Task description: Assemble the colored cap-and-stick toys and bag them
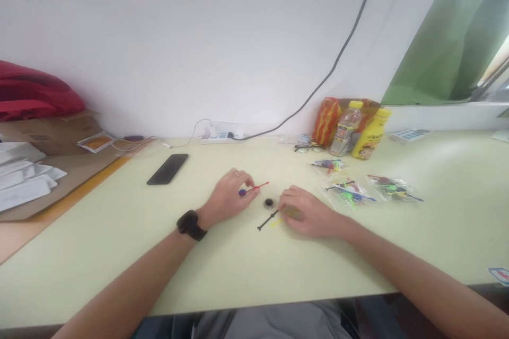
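Note:
My left hand (pixel 229 197), with a black watch (pixel 191 224) on its wrist, pinches a thin red arrow-shaped plastic piece (pixel 264 185) between thumb and forefinger. A small blue round piece (pixel 242 192) shows inside the curve of those fingers. My right hand (pixel 304 213) rests on the table with fingers curled inward; what they hold, if anything, is hidden. At its fingertips lies a thin black plastic stick (pixel 267 220), its upper end by the fingers. Partly under this hand is a yellow piece (pixel 275 222). A small dark round part (pixel 269 203) sits between both hands.
Clear bags of coloured plastic pieces (pixel 350 193) lie to the right. Behind them stand a clear bottle (pixel 345 130), a yellow bottle (pixel 371 135) and glasses (pixel 309 148). A black phone (pixel 167 169) lies left; a power strip (pixel 220 136) sits by the wall.

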`<state>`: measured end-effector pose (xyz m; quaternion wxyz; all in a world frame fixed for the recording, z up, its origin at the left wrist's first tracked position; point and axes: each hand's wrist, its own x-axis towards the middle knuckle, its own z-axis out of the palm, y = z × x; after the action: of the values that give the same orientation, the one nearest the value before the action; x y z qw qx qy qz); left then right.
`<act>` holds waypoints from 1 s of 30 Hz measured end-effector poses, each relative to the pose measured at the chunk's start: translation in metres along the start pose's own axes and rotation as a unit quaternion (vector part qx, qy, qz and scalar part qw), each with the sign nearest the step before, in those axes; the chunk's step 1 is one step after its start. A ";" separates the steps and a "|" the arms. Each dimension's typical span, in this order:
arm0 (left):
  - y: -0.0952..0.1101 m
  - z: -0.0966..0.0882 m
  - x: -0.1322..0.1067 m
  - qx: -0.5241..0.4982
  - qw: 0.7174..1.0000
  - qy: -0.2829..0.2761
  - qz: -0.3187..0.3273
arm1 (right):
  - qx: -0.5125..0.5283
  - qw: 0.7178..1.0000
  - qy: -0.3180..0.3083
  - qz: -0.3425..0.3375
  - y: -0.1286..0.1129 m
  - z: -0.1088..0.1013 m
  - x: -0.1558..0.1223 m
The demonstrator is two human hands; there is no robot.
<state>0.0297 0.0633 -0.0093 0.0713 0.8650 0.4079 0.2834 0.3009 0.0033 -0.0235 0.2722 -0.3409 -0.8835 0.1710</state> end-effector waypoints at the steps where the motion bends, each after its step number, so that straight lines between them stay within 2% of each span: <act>1: 0.001 -0.006 0.000 0.009 0.999 -0.022 0.027 | -0.011 1.000 -0.009 -0.001 0.001 -0.002 -0.001; 3: 0.001 -0.018 0.000 0.005 0.995 -0.061 0.073 | -0.022 0.999 -0.026 0.006 0.002 -0.005 -0.002; 6: -0.003 -0.031 0.001 -0.017 0.990 -0.097 0.101 | -0.018 0.999 -0.040 0.025 0.000 -0.008 -0.003; 9: -0.010 -0.036 0.003 -0.022 0.987 -0.129 0.093 | -0.015 0.998 -0.052 0.034 -0.001 -0.012 -0.004; 13: -0.014 -0.035 0.004 -0.023 0.985 -0.159 0.063 | -0.009 0.998 -0.051 0.034 0.003 -0.015 -0.005; 19: -0.006 -0.027 0.003 -0.098 0.987 -0.110 0.056 | 0.014 0.997 -0.070 0.030 0.003 -0.011 -0.004; 22: 0.003 -0.021 0.002 -0.155 0.983 -0.094 0.028 | 0.023 0.997 -0.069 0.027 0.000 -0.009 -0.004; 30: 0.025 0.007 -0.005 -0.354 0.931 -0.065 -0.055 | 0.123 0.988 -0.032 0.084 -0.016 -0.008 -0.005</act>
<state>0.0474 0.0433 -0.0081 0.4150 0.7761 0.3227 0.3482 0.3003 -0.0104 -0.0114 0.2684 -0.3719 -0.8323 0.3114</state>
